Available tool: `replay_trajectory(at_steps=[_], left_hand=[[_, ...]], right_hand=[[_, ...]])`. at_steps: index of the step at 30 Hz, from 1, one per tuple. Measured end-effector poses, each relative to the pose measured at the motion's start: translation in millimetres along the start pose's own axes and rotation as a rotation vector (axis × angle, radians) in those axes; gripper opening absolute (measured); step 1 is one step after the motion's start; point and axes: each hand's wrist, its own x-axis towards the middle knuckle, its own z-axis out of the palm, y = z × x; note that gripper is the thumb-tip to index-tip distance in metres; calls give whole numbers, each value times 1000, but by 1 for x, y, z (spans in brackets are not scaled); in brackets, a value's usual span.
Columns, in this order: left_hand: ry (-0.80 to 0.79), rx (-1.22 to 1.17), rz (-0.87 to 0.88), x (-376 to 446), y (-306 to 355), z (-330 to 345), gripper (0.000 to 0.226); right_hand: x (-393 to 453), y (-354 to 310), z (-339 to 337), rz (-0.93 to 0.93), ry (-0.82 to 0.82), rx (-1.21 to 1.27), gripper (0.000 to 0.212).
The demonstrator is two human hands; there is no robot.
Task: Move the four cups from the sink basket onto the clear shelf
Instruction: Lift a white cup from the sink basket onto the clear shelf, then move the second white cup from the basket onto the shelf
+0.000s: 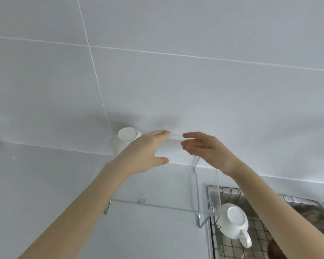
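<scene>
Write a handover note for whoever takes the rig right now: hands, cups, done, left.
Left hand: open, empty, held over the clear acrylic shelf, beside the cup at its back left.
Right hand: open, empty, over the shelf's right part.
Cups: one white ceramic cup without a visible handle stands upside down on the shelf by the wall. One white handled mug lies upside down in the metal wire sink basket.
Done: at least one cup is on the shelf.
Left: the mug in the basket; the other two cups are out of view, so check both shelf and basket.
</scene>
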Motion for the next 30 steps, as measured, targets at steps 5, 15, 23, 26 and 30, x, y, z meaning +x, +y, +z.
replay_trajectory(at_steps=[5, 15, 23, 26, 30], left_hand=[[-166, -120, 201, -10, 88, 69, 68], [-404, -199, 81, -4, 141, 223, 78], [-463, -129, -131, 36, 116, 291, 85], [-501, -21, -140, 45, 109, 306, 91], [-525, 104, -128, 50, 101, 316, 100]], right_hand=[[-87, 38, -56, 58, 190, 52, 16], [-173, 194, -61, 478, 361, -174, 17], [-159, 257, -26, 636, 364, -63, 37], [-153, 265, -20, 603, 397, -20, 30], [-151, 271, -20, 569, 473, -37, 31]])
